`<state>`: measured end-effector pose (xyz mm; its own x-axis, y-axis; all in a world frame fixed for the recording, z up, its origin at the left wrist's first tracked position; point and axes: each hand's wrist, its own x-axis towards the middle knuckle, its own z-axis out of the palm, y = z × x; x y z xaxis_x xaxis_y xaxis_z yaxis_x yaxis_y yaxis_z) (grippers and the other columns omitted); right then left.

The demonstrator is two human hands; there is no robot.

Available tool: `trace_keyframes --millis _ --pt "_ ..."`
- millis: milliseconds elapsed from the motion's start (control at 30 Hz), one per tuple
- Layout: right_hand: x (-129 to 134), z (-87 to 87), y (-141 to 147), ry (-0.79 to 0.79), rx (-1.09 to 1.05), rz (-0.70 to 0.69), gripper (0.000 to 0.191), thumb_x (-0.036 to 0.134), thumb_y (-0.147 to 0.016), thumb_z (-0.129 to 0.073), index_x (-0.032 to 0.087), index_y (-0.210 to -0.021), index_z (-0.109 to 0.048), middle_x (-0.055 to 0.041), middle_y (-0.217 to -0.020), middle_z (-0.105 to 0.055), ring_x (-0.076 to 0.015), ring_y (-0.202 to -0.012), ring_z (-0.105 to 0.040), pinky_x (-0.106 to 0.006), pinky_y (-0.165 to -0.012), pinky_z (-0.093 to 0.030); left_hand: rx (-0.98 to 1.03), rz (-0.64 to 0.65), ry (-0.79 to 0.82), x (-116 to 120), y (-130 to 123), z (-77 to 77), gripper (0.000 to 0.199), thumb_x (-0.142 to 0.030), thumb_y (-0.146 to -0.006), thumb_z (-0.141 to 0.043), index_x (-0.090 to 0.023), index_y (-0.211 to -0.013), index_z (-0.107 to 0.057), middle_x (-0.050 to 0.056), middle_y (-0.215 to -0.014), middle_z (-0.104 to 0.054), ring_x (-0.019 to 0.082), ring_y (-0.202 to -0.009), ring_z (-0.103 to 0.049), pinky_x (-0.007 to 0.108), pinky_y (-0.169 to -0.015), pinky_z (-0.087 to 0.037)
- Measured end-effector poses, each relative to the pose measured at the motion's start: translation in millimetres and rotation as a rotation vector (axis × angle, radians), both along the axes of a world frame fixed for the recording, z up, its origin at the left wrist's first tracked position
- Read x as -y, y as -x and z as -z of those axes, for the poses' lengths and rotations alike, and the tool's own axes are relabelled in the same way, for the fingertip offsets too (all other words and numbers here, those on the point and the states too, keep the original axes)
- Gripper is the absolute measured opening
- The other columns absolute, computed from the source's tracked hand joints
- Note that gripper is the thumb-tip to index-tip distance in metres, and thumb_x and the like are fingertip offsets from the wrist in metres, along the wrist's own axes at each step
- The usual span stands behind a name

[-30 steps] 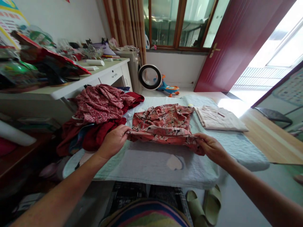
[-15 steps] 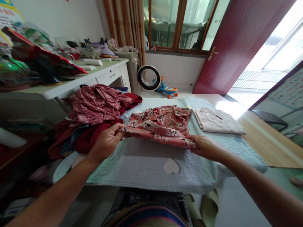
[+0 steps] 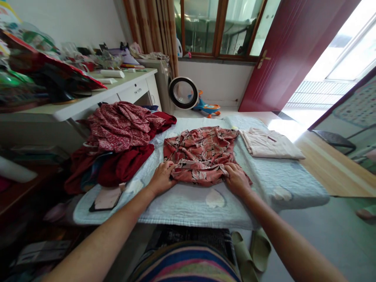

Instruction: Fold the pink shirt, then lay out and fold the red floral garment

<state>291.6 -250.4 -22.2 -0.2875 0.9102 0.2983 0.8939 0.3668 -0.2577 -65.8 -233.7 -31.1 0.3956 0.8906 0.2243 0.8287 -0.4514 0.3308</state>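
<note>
With left hand (image 3: 162, 178) and right hand (image 3: 237, 179), putting the raised edge down.
Pinching the flowery cloth (image 3: 202, 147) in both, bringing them closer together, now resting the near fold on the blue cover (image 3: 182, 203), between red clothes (image 3: 120, 125) and folded pale shirt (image 3: 272, 145).

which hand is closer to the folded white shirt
Right. The right hand is on the flowered cloth, nearer the person and left of the shirt; the left hand is farther left
</note>
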Motion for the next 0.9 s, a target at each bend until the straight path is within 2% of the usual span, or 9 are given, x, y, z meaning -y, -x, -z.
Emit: trace_keyframes --millis 267,600,900 --pt "0.8 -2.0 1.0 -0.003 0.05 0.019 0.027 0.022 -0.087 -0.051 0.019 -0.112 -0.061 -0.0107 -0.121 -0.06 -0.0257 -0.111 -0.052 -0.037 -0.097 -0.038 -0.016 -0.042 -0.049 4.3 -3.6 4.3 0.04 -0.043 -0.085 -0.06 -0.025 -0.121 -0.061 0.007 -0.12 -0.055 0.026 -0.102 -0.05 0.041 -0.089 -0.045" --pt "0.7 2.9 0.9 -0.008 0.057 0.0 0.031 0.021 -0.083 -0.052 0.018 -0.113 -0.058 -0.0114 -0.12 -0.058 -0.027 -0.111 -0.049 -0.038 -0.1 -0.036 -0.03 -0.065 -0.064 5.0 -5.4 5.3 0.037 -0.04 -0.085 -0.062 -0.027 -0.12 -0.063 0.007 -0.119 -0.055 0.026 -0.102 -0.05 0.041 -0.089 -0.045" --pt "2.8 -2.5 4.5 0.011 0.092 0.025 0.028 0.022 -0.083 -0.051 0.017 -0.109 -0.059 -0.0121 -0.117 -0.058 -0.0274 -0.109 -0.05 -0.039 -0.098 -0.037 -0.039 -0.066 -0.063 4.3 -4.8 6.2 0.037 -0.039 -0.087 -0.059 -0.027 -0.122 -0.062 0.007 -0.121 -0.054 0.026 -0.103 -0.05 0.04 -0.09 -0.045"
